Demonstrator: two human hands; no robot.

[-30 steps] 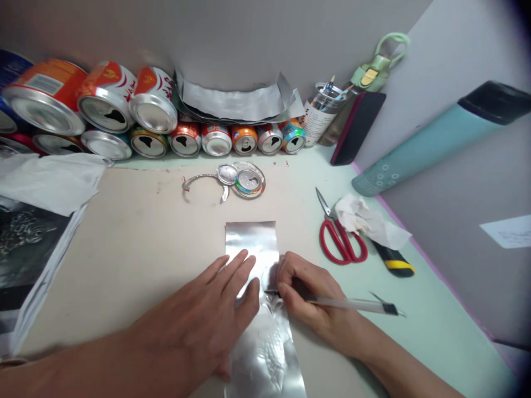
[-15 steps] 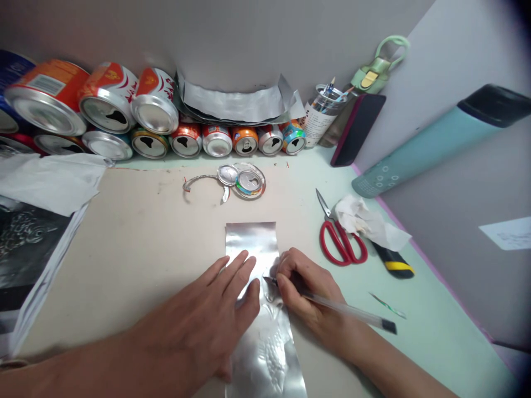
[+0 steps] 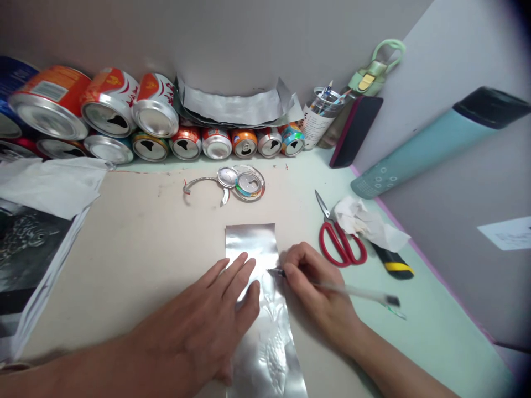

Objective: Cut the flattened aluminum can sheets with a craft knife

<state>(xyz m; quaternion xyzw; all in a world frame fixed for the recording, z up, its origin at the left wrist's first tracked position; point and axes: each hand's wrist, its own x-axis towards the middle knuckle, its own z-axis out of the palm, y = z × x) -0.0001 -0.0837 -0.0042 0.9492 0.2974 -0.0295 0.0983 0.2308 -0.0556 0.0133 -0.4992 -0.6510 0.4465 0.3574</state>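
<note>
A strip of shiny aluminium sheet (image 3: 250, 235) lies lengthwise on the beige board, with raised, embossed shapes along its lower half. My left hand (image 3: 207, 315) rests flat on the strip's left side, fingers stretched out and slightly apart. In my right hand (image 3: 319, 282) is a clear-barrelled pen (image 3: 352, 290) with a dark end cap, pinched near its tip. The tip points at the metal close to its right edge, above the embossed outline; whether it touches, I cannot tell. Part of the strip is hidden under my left hand.
Drink cans (image 3: 155, 113) line the back, with curved metal sheets (image 3: 232, 108) on top. Can lids (image 3: 249, 183) lie mid-board. At right are red-handled scissors (image 3: 342, 243), crumpled tissue (image 3: 365, 221), a cutter handle (image 3: 396, 264) and a blue bottle (image 3: 427, 146). Printed sheets (image 3: 29, 249) lie left.
My right hand and the pen have shifted slightly up and to the right, and the pen is held flatter. My left hand stays in place on the metal strip.
</note>
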